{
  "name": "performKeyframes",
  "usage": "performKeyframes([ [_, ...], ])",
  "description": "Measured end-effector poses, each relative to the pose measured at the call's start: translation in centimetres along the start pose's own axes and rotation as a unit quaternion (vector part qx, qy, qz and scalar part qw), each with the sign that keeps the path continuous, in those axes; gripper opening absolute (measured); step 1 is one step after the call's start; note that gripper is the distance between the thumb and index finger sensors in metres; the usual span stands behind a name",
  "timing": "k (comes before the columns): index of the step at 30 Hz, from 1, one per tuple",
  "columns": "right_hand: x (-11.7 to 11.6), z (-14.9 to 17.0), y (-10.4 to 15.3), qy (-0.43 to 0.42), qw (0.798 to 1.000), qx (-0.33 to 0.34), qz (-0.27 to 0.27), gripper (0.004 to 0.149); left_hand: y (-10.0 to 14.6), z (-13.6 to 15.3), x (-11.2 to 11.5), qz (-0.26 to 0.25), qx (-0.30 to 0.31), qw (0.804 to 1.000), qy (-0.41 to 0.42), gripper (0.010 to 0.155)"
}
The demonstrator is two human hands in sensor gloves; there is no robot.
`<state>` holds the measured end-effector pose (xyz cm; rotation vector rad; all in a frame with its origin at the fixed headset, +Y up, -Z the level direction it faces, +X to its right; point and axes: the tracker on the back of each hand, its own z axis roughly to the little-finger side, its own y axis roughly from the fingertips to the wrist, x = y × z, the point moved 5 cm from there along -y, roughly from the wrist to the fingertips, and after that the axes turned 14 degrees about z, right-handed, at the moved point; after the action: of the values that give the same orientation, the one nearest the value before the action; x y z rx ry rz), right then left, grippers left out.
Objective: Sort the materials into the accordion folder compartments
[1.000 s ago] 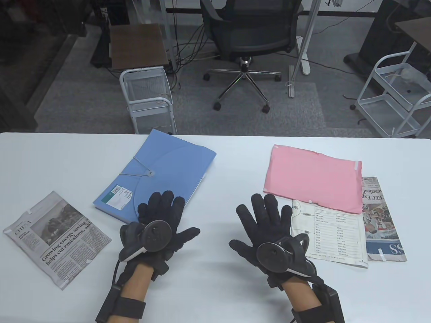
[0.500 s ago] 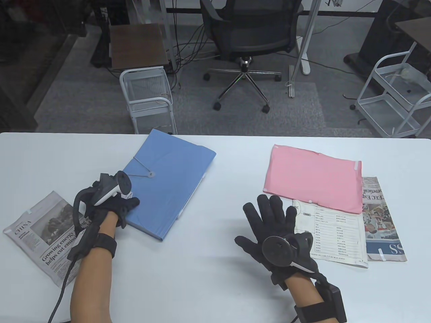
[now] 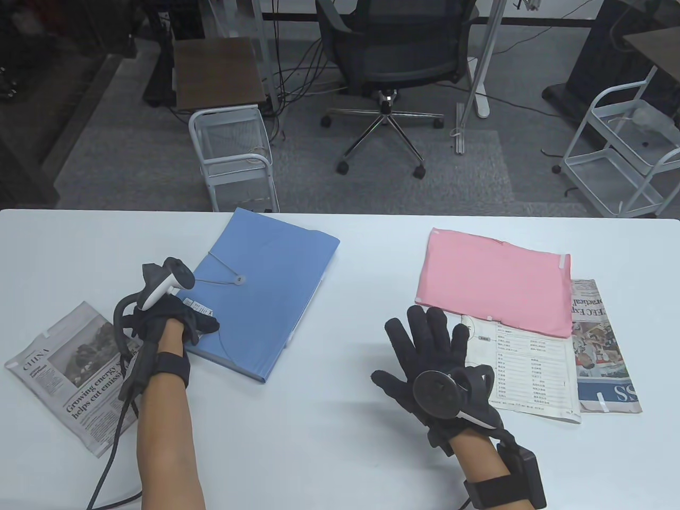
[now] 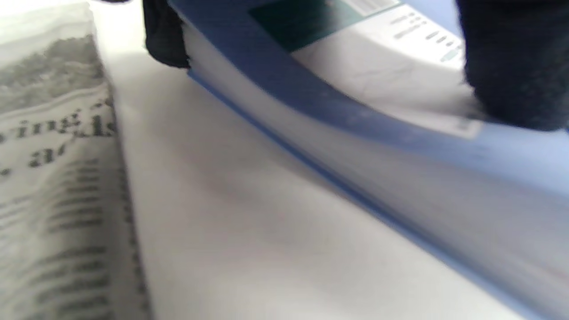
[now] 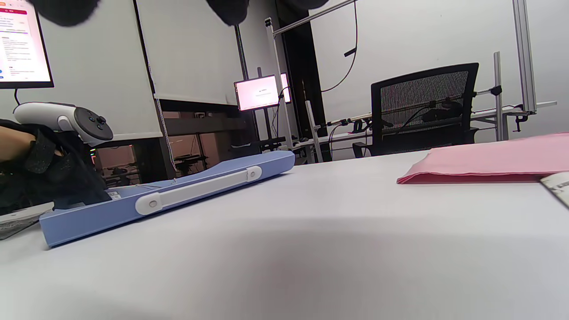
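Step in hand: getting hold of the blue accordion folder (image 3: 265,289), which is closed, its cord looped round the button (image 3: 240,278); no sorting has begun, by the look of it.
Folder position: flat on the desk (image 3: 329,425), left of centre, near corner towards the person.
Left hand (image 3: 172,319): grips the folder's near-left corner by the label; in the left wrist view one dark finger lies on the flap and another at the edge.
Right hand (image 3: 430,361): flat and spread over the desk, holding nothing, just left of the printed sheet (image 3: 526,372).
Materials: pink sheet (image 3: 494,289) over the printed sheet and a newspaper (image 3: 605,345) on the right; another newspaper (image 3: 85,372) far left.
Next move: probably steady the folder, unwind the cord and lift the flap to reach the compartments.
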<state>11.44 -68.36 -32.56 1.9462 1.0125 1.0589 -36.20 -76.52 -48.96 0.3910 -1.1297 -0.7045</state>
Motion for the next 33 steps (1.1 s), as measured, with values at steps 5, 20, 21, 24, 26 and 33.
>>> performKeyframes([
  [5,0.1,0.0,0.0,-0.001,1.0,0.0,0.004,0.084,0.9,0.2,-0.2,-0.028,-0.024,0.999,0.026,0.099],
  [20,2.1,1.5,-0.1,-0.022,0.999,-0.026,0.039,0.084,11.3,0.5,-2.5,-0.17,0.071,0.971,0.15,0.043],
  [21,2.2,1.6,-0.1,-0.023,0.999,-0.027,0.04,0.084,11.8,0.6,-2.3,-0.17,0.089,0.967,0.166,0.041],
  [24,2.4,1.9,-0.1,-0.026,0.998,-0.033,0.042,0.084,13.9,0.8,-0.9,-0.191,0.161,0.933,0.259,0.038],
  [26,2.5,2.0,-0.1,-0.026,0.998,-0.034,0.045,0.084,14.8,0.7,0.5,-0.189,0.204,0.905,0.322,0.038],
  [33,5.2,3.1,-0.1,-0.044,0.994,-0.057,0.087,0.083,18.0,-1.0,5.3,-0.154,0.289,0.844,0.425,0.04],
])
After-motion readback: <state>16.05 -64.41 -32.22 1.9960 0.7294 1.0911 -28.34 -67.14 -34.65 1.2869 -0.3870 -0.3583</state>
